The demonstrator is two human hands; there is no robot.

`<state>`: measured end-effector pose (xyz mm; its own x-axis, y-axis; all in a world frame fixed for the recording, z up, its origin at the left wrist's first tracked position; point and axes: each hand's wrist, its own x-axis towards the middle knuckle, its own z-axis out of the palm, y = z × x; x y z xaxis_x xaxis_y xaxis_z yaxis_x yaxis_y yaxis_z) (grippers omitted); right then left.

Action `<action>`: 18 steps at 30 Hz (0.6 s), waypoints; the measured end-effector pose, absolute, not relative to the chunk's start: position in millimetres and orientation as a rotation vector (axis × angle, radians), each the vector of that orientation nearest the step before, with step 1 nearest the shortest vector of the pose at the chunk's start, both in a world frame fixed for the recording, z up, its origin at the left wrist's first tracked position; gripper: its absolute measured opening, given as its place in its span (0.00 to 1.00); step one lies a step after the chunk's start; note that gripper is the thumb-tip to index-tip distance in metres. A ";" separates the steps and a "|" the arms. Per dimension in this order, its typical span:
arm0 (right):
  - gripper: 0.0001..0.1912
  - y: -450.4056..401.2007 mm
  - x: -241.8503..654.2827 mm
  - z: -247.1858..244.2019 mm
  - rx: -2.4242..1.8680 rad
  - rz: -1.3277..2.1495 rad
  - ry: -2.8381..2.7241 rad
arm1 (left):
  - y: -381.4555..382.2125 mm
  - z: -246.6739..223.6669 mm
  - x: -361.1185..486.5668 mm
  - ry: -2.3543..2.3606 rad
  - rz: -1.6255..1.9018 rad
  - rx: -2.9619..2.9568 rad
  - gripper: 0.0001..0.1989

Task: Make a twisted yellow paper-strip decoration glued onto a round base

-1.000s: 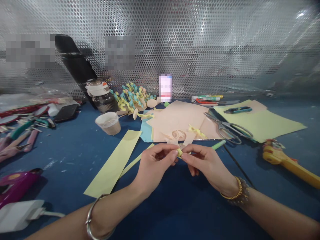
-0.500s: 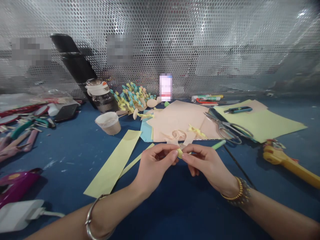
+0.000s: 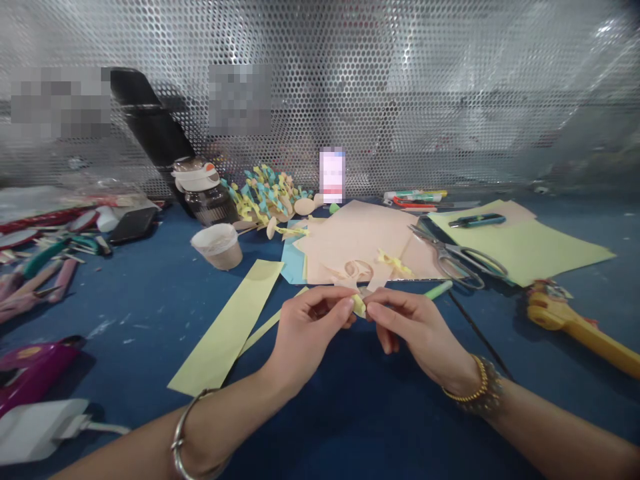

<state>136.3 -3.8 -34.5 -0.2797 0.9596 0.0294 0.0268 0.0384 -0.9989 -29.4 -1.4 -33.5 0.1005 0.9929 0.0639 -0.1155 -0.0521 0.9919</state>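
Observation:
A small piece of yellow paper (image 3: 359,305) is pinched between my two hands, above the front edge of the pale peach paper sheets (image 3: 360,233). My left hand (image 3: 313,327) grips its left side between thumb and forefinger. Thumb and fingertips of my right hand (image 3: 413,317) close on its right side; my fingers cover part of it. Beside my left hand lie a wide yellow paper strip (image 3: 230,327) and a narrow yellow strip (image 3: 270,330). A curled peach paper strip (image 3: 357,268) and a cut yellow paper scrap (image 3: 395,261) rest on the sheets beyond my hands.
Scissors (image 3: 457,257) and a cutter knife (image 3: 477,220) lie to the right, near a yellow-handled tool (image 3: 580,327). A white cup (image 3: 217,247), a jar (image 3: 205,193) and paper flowers (image 3: 270,193) stand at back left. A purple tool (image 3: 37,367) and white charger (image 3: 43,430) sit at front left.
The fingertips of my right hand have shifted slightly right, and a little more of the yellow paper piece shows between the hands. The things on the table stay put.

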 end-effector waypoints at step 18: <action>0.11 -2.9 136.4 -35.4 -1.110 1.326 -1.479 | -3.0 -33.0 -28.0 1.009 1.232 1.231 0.03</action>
